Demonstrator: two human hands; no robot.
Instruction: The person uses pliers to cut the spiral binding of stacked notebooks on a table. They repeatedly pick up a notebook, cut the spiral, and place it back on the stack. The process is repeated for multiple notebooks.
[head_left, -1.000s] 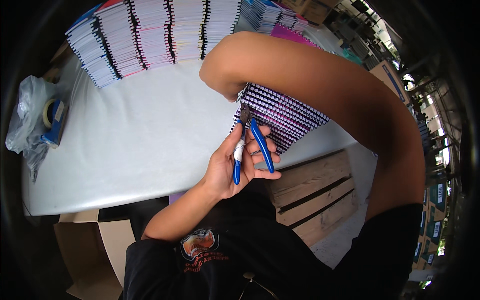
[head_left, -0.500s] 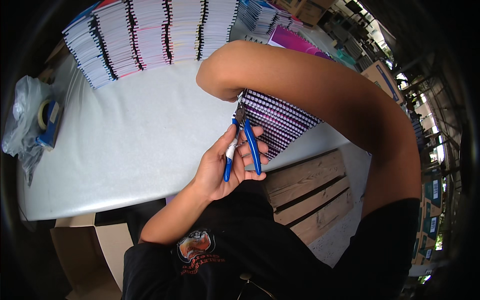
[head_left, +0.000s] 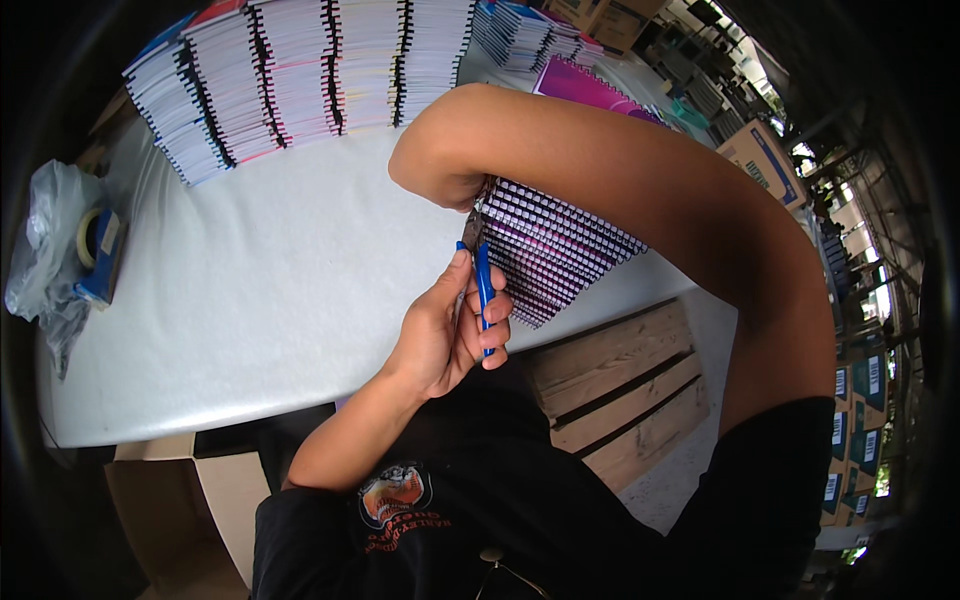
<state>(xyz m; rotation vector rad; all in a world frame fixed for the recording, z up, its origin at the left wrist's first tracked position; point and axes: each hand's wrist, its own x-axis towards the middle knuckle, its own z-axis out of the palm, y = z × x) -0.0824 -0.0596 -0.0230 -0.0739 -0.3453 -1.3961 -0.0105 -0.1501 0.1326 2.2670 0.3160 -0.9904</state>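
My left hand [head_left: 440, 325] is wrapped round blue-handled cutting pliers [head_left: 486, 285], whose handles are pressed close together. The metal jaws point up at the left corner of a stack of spiral-bound notebooks [head_left: 560, 250], close to the coil ends. From the right, my right arm arches over that stack. My right hand [head_left: 432, 165] is bent down at the wrist beside the same corner, just above the plier jaws. Its fingers are hidden behind the wrist, so I cannot see what they hold.
Tall stacks of bound books [head_left: 300, 75] line the far left of the white-covered table [head_left: 270, 270]. A tape roll [head_left: 100, 238] lies by a plastic bag [head_left: 55, 225] at left. A purple notebook [head_left: 590, 88] lies beyond my arm. Below are an open carton [head_left: 225, 500] and a wooden pallet [head_left: 625, 380].
My left fingers have squeezed the plier handles together from a spread position. The jaws have shifted slightly left and down. My right arm has barely moved.
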